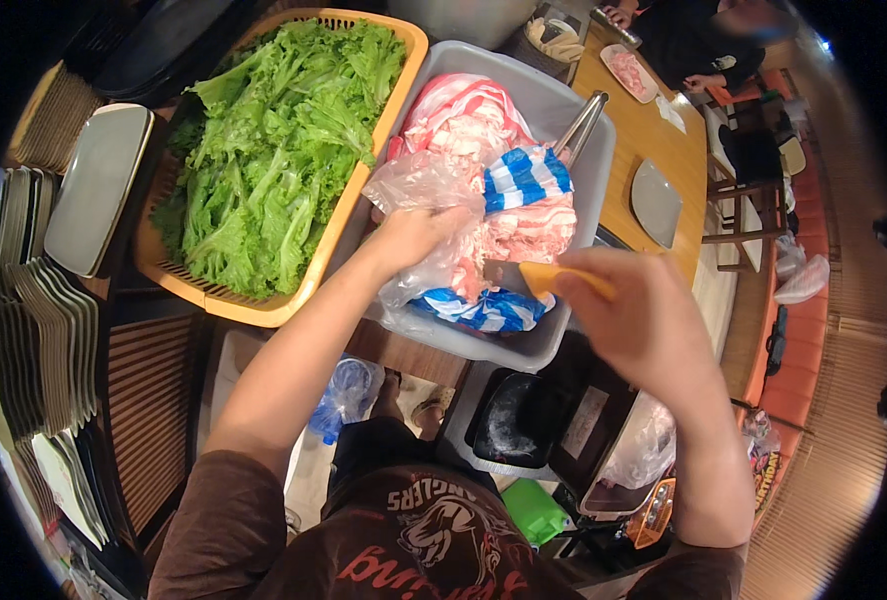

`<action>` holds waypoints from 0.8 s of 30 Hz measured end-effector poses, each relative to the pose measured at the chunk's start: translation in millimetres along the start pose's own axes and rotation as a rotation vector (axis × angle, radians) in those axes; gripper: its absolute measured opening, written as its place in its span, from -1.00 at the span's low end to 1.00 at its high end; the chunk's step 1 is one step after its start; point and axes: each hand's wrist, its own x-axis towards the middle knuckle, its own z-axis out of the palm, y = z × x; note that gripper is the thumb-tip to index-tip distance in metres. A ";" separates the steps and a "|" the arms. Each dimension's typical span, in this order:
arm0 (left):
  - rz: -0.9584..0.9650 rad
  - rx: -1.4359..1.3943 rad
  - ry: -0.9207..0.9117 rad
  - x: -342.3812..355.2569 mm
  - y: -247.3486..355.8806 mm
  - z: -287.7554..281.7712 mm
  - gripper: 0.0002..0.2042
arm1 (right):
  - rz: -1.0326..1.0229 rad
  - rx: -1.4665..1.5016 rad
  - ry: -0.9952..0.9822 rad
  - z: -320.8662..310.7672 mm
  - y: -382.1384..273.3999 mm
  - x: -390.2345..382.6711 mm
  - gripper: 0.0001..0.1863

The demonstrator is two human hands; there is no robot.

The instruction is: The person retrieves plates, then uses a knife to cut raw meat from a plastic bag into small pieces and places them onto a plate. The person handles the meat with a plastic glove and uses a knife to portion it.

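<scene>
My left hand [425, 238] grips a clear plastic bag [423, 190] at the left side of a grey tub [588, 215]. In my right hand [635, 305] is a knife with an orange-yellow handle [541, 278]; its blade [503, 274] touches the pile of thin-sliced pink meat [528, 228]. More meat lies in a red-and-white striped bag [475, 108] at the tub's far end. A blue-and-white striped bag [528, 180] lies over the meat, and another blue-and-white bag [488, 310] sits at the near end. Metal tongs [583, 120] lean against the right wall.
An orange basket [308, 305] of lettuce [278, 150] stands left of the tub. Stacked plates [63, 340] and a grey tray [98, 190] are farther left. A wooden table [613, 120] holds a plate [655, 203] and a plate of meat [628, 72], with another person [708, 45] beyond.
</scene>
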 end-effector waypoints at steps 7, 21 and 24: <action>-0.195 0.091 -0.236 5.4 29.5 -12.4 -0.40 | -0.003 0.208 -0.143 -18.2 53.4 34.3 -0.69; -0.153 0.270 -0.127 -6.2 42.7 -10.4 -0.52 | -0.118 0.058 -0.067 -6.5 133.9 86.9 -0.58; -0.064 0.268 -0.189 -4.9 35.4 -16.0 -0.51 | -0.091 0.126 -0.101 -5.1 136.3 78.1 -0.59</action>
